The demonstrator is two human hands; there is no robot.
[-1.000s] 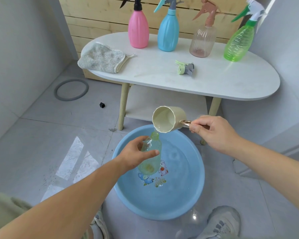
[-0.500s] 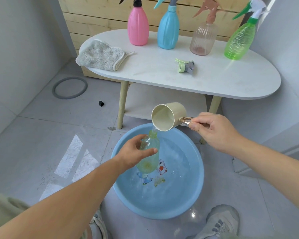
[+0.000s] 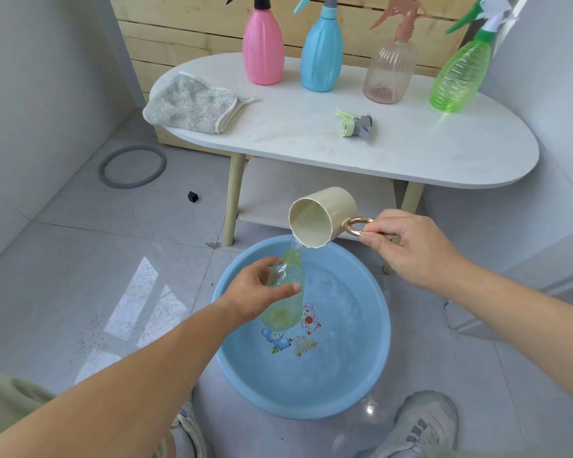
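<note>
My left hand (image 3: 257,289) grips a pale green clear bottle (image 3: 283,299) without a cap, held upright over a blue basin (image 3: 371,385) of water on the floor. My right hand (image 3: 407,246) pinches the rose-gold ring handle of a cream cup (image 3: 321,218), tipped on its side just above the bottle's mouth. A thin stream of water runs from the cup's rim into the bottle. A green and grey spray head (image 3: 354,123) lies loose on the white table (image 3: 411,153).
Pink (image 3: 263,44), blue (image 3: 321,51), clear brown (image 3: 389,67) and green (image 3: 458,74) spray bottles stand along the table's back. A grey cloth (image 3: 192,104) lies at its left end. A grey ring (image 3: 132,166) and a small black piece (image 3: 192,196) lie on the floor. My shoes (image 3: 420,424) flank the basin.
The cup has tipped a little further and the bottle has stayed under its rim. The view has shifted slightly; both hands hold their places over the basin.
</note>
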